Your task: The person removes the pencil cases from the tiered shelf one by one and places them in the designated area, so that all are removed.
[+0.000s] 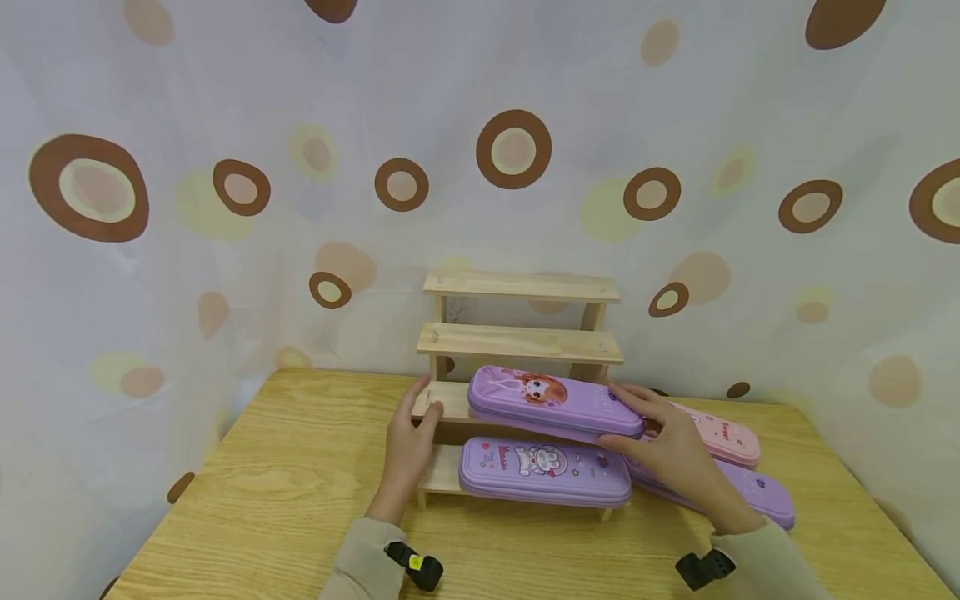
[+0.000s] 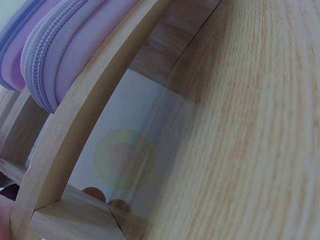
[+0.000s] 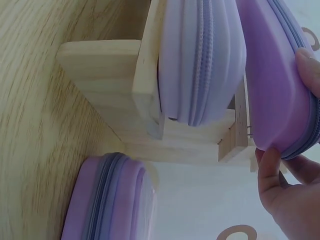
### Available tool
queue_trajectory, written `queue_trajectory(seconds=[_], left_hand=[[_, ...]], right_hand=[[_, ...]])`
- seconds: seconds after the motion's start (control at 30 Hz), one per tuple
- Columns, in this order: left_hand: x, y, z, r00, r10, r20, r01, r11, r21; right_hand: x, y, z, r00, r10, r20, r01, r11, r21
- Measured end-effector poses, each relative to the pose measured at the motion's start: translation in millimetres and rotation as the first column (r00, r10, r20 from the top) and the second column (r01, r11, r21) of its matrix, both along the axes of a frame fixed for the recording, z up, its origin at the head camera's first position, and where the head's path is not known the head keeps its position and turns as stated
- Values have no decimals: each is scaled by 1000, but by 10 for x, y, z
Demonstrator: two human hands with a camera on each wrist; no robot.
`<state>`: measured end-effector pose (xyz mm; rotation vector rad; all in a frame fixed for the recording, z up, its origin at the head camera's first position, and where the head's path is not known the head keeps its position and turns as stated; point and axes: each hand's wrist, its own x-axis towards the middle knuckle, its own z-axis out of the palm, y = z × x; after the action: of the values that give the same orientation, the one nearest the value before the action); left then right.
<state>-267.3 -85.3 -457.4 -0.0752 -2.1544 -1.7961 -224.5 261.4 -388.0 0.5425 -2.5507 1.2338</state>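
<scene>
In the head view my right hand (image 1: pixel 671 446) grips the right end of a purple case (image 1: pixel 555 402) with a red-haired doll picture, at the second step up of a wooden shelf (image 1: pixel 517 342). The right wrist view shows my fingers and thumb (image 3: pixel 307 70) pinching that case's end (image 3: pixel 275 75). My left hand (image 1: pixel 408 446) touches the shelf's left side, its fingers and thumb spread at the second step. A lilac case (image 1: pixel 546 472) with a bunny picture lies on the lowest step, also in the left wrist view (image 2: pixel 75 45).
Right of the shelf, a pink case (image 1: pixel 727 437) and another purple case (image 1: pixel 765 493) lie on the wooden table (image 1: pixel 300 500). The two upper steps of the shelf hold nothing. A patterned curtain (image 1: pixel 450 100) hangs behind.
</scene>
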Motion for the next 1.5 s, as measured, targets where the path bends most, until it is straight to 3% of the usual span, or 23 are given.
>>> queue_trajectory(seconds=[0.43, 0.63, 0.8, 1.07, 1.5], left_hand=[[22, 6, 8, 1000, -4, 2, 4, 1000, -1], [20, -7, 13, 1000, -7, 10, 7, 1000, -1], [19, -13, -4, 1000, -16, 17, 16, 1000, -1], [13, -6, -9, 1000, -15, 12, 15, 1000, 4], [15, -2, 5, 1000, -14, 14, 14, 1000, 2]], right_hand=[[181, 218, -15, 1000, -25, 10, 25, 999, -33], [262, 295, -31, 999, -9, -36, 6, 997, -74], [336, 368, -31, 999, -28, -29, 25, 996, -89], [500, 573, 11, 992, -120, -36, 120, 993, -4], [718, 1047, -38, 968, -249, 31, 248, 969, 22]])
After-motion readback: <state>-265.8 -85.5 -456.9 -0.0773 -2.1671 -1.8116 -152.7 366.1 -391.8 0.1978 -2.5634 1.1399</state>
